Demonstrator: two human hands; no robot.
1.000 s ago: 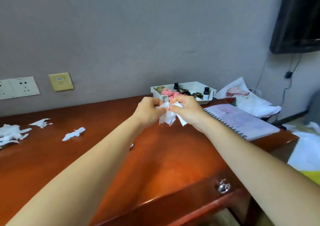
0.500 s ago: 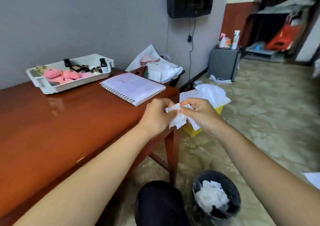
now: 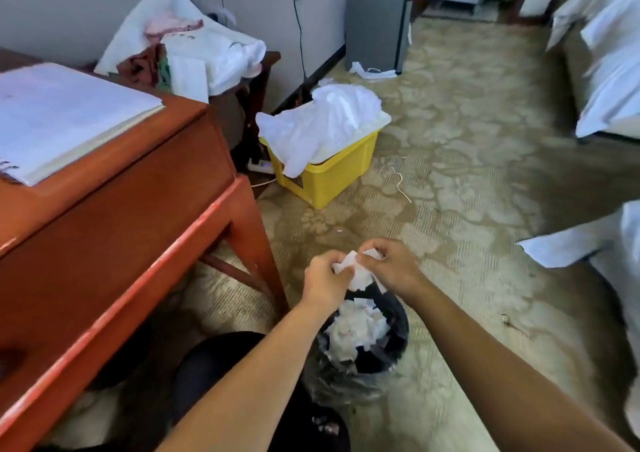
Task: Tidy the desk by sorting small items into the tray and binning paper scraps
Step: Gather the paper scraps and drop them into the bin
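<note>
A bunch of white paper scraps point(image 3: 358, 273) hangs between both hands, right above a small black bin point(image 3: 396, 333) on the floor. My left hand point(image 3: 323, 280) grips the scraps from the left. My right hand point(image 3: 389, 266) pinches them from the right. The bin has a clear plastic liner and holds more white paper scraps point(image 3: 356, 330). The red-brown wooden desk point(image 3: 114, 216) fills the left side of the view. The sorting tray is out of view.
A white spiral notebook point(image 3: 59, 115) lies on the desk corner. A yellow crate point(image 3: 332, 171) draped with white plastic stands on the patterned carpet beyond the bin. A side table heaped with cloths point(image 3: 201, 53), a grey cabinet point(image 3: 375, 25) and white bedding point(image 3: 609, 80) ring the floor.
The view swung from the desktop to the right and down to the floor. Both hands carried the scraps off the desk and lowered them to just above the bin.
</note>
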